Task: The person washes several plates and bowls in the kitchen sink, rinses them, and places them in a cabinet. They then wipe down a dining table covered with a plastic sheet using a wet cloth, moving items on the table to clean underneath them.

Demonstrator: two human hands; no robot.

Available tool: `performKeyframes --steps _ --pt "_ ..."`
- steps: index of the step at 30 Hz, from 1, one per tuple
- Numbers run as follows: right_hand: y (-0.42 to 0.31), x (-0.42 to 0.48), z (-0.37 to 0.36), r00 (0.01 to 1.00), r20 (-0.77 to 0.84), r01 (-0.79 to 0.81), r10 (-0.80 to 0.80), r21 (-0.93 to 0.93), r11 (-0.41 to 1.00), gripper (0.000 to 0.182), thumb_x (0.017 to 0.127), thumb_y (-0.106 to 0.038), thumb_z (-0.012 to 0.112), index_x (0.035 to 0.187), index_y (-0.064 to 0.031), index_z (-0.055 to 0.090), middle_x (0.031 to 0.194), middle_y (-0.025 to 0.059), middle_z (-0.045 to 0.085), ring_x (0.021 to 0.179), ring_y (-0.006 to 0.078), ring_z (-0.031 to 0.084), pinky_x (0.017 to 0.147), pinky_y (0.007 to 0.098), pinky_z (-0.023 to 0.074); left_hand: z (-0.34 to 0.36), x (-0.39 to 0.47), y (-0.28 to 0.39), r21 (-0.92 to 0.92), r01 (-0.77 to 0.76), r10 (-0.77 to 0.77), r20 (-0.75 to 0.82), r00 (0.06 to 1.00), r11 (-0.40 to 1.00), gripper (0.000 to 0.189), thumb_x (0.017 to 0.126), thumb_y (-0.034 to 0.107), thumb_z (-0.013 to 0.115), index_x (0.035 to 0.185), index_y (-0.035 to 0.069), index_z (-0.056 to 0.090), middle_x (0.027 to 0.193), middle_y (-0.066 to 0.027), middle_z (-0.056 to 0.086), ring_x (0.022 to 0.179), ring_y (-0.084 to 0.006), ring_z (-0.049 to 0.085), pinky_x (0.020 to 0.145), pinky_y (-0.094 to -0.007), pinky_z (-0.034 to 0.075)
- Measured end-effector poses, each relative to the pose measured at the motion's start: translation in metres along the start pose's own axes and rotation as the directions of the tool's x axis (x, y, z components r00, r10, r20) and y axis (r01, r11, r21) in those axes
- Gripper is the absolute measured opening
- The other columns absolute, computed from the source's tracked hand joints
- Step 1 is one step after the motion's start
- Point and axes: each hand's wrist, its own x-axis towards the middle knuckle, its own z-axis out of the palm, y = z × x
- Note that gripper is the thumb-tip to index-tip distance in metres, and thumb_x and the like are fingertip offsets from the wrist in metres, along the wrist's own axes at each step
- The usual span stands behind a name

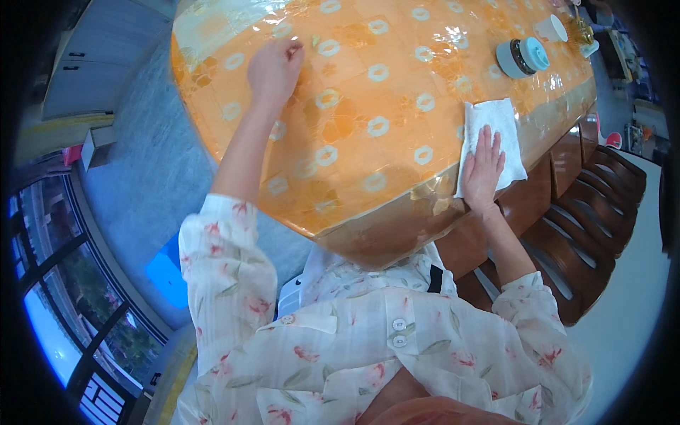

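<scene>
My left hand [275, 71] is curled into a loose fist over the far left part of the table, which has an orange patterned cloth under a clear plastic cover [350, 175]. Nothing shows in that fist, though its inner side is hidden. Close to its fingertips lies a small yellowish scrap [316, 40]. My right hand [482, 167] rests palm down on a folded white cloth [491, 114] by the table's right edge. Its fingers lie extended and slightly apart, not wrapped around the cloth. Beyond the cloth sits a pale blue jar with a dark band and lid [523, 57].
A white cup [553, 28] and an amber glass vessel [581, 32] occupy the table's far right. Brown slatted wooden chairs [579, 228] line the right side. On the floor to the left are a blue box [170, 271] and a pale box [98, 146].
</scene>
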Motion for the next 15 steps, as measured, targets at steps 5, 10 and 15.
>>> performKeyframes --steps 5,10,15 --pt "-0.022 -0.008 0.008 1.0 -0.026 0.003 -0.002 0.009 1.0 0.052 0.088 -0.018 0.037 0.137 -0.0052 0.025 0.144 0.0091 0.022 0.134 0.031 0.014 0.104 0.0519 0.0116 0.025 0.024 -0.005 0.226 -0.171 0.167 0.035 0.985 0.959 0.035 0.069 0.032 0.063 0.094 0.008 0.066 0.079 -0.009 0.065 0.076 -0.0227 0.061 0.071 -0.0327 0.048" --pt "-0.028 -0.005 0.009 0.999 -0.039 -0.003 0.003 0.011 1.0 0.051 0.088 -0.018 0.038 0.137 -0.0085 0.027 0.144 0.0065 0.023 0.134 0.0289 0.016 0.105 0.0501 0.0124 0.023 0.056 -0.038 0.263 -0.278 0.196 0.3 0.934 0.924 0.037 0.073 0.03 0.064 0.102 0.007 0.061 0.086 -0.0152 0.064 0.076 -0.0321 0.062 0.069 -0.0433 0.051" --pt "-0.038 0.0 0.012 0.987 -0.039 -0.152 0.153 0.033 0.988 0.05 0.088 -0.019 0.037 0.137 -0.0102 0.027 0.144 0.0044 0.024 0.134 0.0281 0.015 0.105 0.051 0.0115 -0.022 0.049 -0.043 -0.32 0.149 0.005 0.435 0.9 0.936 0.028 0.073 0.015 0.059 0.098 0.002 0.063 0.073 -0.0054 0.061 0.062 -0.0116 0.056 0.057 -0.0235 0.045"
